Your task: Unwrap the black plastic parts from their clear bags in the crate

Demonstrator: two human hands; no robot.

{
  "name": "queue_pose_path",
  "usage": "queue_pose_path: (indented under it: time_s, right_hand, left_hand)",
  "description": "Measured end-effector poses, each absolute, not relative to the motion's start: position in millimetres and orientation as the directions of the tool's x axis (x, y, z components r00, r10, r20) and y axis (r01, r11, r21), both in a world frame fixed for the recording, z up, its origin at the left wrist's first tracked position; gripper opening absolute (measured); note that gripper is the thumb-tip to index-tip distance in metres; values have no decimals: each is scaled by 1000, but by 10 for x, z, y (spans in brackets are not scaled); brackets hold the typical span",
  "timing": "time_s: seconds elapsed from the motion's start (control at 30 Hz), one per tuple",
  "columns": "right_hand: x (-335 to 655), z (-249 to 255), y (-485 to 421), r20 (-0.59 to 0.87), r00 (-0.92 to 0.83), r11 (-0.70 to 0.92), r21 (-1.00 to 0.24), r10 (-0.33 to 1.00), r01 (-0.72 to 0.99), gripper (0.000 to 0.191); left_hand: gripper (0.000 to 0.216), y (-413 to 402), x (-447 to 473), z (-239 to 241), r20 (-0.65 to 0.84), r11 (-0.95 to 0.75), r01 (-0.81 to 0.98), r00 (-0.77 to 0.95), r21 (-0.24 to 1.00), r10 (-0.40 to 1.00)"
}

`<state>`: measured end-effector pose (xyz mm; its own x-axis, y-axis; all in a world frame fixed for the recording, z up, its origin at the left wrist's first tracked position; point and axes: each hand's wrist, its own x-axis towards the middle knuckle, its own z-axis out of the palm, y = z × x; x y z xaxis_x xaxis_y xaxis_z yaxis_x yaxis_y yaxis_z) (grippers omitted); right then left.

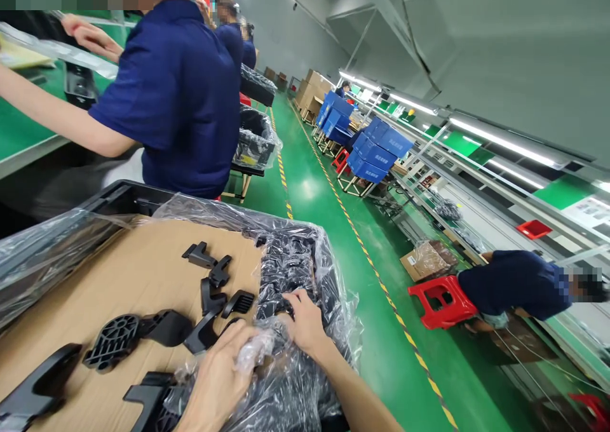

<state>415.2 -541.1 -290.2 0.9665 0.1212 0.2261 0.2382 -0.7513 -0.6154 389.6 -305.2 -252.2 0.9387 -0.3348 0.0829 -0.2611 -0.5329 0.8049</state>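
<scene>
My left hand clenched on crinkly clear plastic bag, my right hand reaching in, fingers curled gripping glossy black plastic parts, ribbed pieces loose on matte cardboard sheet.

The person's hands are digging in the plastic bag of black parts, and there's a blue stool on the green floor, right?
Not quite: the head view shows the stool is red, not blue. The rest holds: both the left hand and right hand are in the plastic bag of black parts, above the green floor.
</scene>
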Motion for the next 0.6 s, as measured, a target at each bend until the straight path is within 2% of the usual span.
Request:
queue_pose_path:
  time_s: [0.13, 0.17, 0.23, 0.33, 0.4, 0.47, 0.6]
  right_hand:
    - [4350, -2863, -5329, 243, 896, -752, -487, 373, 445, 57]
    - [4388, -2871, -5314, 248, 876, -739, -470, 414, 482, 55]
    - [4446, -2902, -5302, 268, 857, -721, -463, 441, 516, 40]
    - [4483, -2937, -5316, 315, 868, -701, -512, 385, 497, 18]
    - [4475, -2925, -5319, 342, 887, -680, -571, 311, 459, 18]
    - [4458, -2887, -5300, 352, 911, -650, -645, 213, 401, 14]
    - [4460, -2839, -5218, 262, 965, -522, -821, 17, 232, 12]
  left_hand:
    - [32, -2931, 3938, -2549, 82, -543, -164, 982, 823, -171]
    - [31, -2902, 3949, -2565, 91, -538, -157, 985, 828, -148]
    - [29, -2862, 3963, -2593, 88, -520, -152, 985, 841, -146]
    - [23, -2852, 3964, -2608, -40, -549, -72, 981, 833, -188]
    - [23, -2862, 3965, -2597, -130, -609, -11, 974, 793, -186]
    - [31, -2874, 3973, -2579, -157, -659, 8, 974, 752, -166]
    - [29, -2918, 3984, -2580, -186, -718, 14, 969, 696, -161]
